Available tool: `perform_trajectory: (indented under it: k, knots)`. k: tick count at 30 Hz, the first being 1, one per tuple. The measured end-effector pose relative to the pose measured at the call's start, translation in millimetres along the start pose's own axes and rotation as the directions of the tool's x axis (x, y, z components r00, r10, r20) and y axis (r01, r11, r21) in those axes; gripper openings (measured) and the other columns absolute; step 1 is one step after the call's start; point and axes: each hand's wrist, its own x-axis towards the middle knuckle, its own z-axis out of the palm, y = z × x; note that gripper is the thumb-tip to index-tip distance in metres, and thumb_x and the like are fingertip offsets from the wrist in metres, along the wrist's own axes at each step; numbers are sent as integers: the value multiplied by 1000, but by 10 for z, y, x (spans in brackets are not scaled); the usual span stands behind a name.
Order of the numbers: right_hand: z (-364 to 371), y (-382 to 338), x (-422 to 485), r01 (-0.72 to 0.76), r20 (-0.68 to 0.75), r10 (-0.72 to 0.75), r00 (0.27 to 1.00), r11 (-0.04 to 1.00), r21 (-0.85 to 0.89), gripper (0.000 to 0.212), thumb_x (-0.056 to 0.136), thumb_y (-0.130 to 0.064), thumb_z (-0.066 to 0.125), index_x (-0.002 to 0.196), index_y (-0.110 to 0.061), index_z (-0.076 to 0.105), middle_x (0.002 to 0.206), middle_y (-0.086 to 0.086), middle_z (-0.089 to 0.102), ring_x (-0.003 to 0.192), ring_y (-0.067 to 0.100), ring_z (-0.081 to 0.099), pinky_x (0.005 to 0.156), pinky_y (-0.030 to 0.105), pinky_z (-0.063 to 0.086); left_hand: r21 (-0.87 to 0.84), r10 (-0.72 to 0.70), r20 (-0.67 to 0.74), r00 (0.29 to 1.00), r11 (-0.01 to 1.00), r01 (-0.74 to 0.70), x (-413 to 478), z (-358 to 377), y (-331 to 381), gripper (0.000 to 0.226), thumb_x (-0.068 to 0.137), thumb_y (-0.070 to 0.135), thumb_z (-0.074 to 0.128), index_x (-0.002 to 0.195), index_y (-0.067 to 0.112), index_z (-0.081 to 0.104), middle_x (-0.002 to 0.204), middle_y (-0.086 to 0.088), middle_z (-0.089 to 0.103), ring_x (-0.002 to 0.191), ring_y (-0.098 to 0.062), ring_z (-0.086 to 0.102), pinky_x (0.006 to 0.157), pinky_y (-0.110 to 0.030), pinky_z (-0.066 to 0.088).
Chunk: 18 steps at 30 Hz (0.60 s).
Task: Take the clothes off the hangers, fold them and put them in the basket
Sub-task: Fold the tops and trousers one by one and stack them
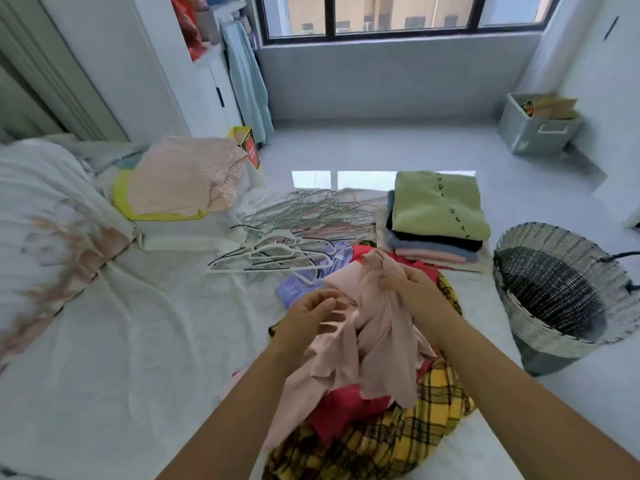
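Bare white sheet lies open across the left half of the bed (138, 341), between the clothes heap and the bedding bunched at the left edge. Past the far edge the floor (381, 150) runs clear to the window wall. Off the right edge, on the floor just beside the bed, a woven basket (540, 327) tilts its mouth toward the bed.

The pale pink garment (374, 344) is held above the heap near the near edge. Its long axis runs from far to near: the right hand (412, 289) grips its bunched top, and the thin, creased fabric trails down toward the near-left over a red garment (343, 407) and a yellow plaid garment (398, 441). The left hand (311, 317) is at its left border with fingers curled; blur hides whether they pinch the cloth.

A lavender garment (298, 285) lies just beyond the left hand. Empty hangers (298, 220) are heaped mid-bed toward the far edge, with a folded stack (436, 209), green on top, at the far right corner.
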Motion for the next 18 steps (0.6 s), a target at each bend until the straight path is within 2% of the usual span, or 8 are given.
perform_trajectory:
  k: [3,6,8,10,12,14,16,18]
  knots:
    - [131,-554,-330,43,61,-43,997,999,-1,27,89,1,47,78,-15,66,72,2,65,68,15,59,64,26,47,-2,43,44,998,999,-43,-353,-27,243,25,96,1,42,118,9,52,106,-5,62,83,-13,60,69,-20,50]
    - [257,-1069,-650,115,135,-108,985,992,-45,24,89,0,49,82,-12,68,74,6,69,67,17,64,66,29,51,81,186,99,978,978,-194,-644,-57,627,54,89,10,57,139,12,37,132,-6,50,111,-16,53,88,-24,47]
    - [313,-1392,-846,224,189,-193,963,961,-160,22,88,-6,54,88,-21,70,82,0,73,74,15,67,73,30,53,148,298,158,941,935,-321,-811,-94,910,64,77,23,66,136,24,40,135,2,50,121,-12,49,98,-26,43]
    - [361,-1701,-1025,315,210,-262,942,907,-281,22,88,-15,58,89,-33,69,87,-8,72,79,8,67,76,26,52,183,369,198,908,896,-404,-952,-132,1198,63,80,13,68,130,32,37,134,10,46,123,-6,43,98,-18,35]
    - [420,-1983,-1162,369,205,-315,927,866,-337,17,89,-21,59,93,-34,68,93,-12,70,83,4,65,78,23,50,221,408,238,881,861,-458,-1032,-155,1422,63,82,4,64,131,30,34,132,9,44,123,-6,40,96,-16,33]
    - [478,-2225,-1237,405,169,-369,914,849,-338,15,89,-20,58,94,-29,68,96,-9,69,88,8,63,81,26,49,344,427,263,865,796,-498,-1064,-171,1574,47,88,1,54,131,18,45,128,-2,53,112,-10,47,89,-18,37]
    - [537,-2431,-1275,432,125,-415,901,836,-338,17,90,-17,58,88,-31,68,89,-11,69,81,4,63,74,21,48,455,440,251,862,732,-506,-1069,-240,1597,37,91,-4,45,126,4,54,117,-7,60,97,-9,49,76,-12,37]
    - [590,-2608,-1270,439,75,-440,895,836,-330,20,89,-17,59,82,-33,67,80,-16,68,74,0,62,70,19,48,435,434,265,861,743,-508,-1034,-373,1486,31,89,0,47,116,3,61,107,-7,62,91,-7,51,71,-10,41]
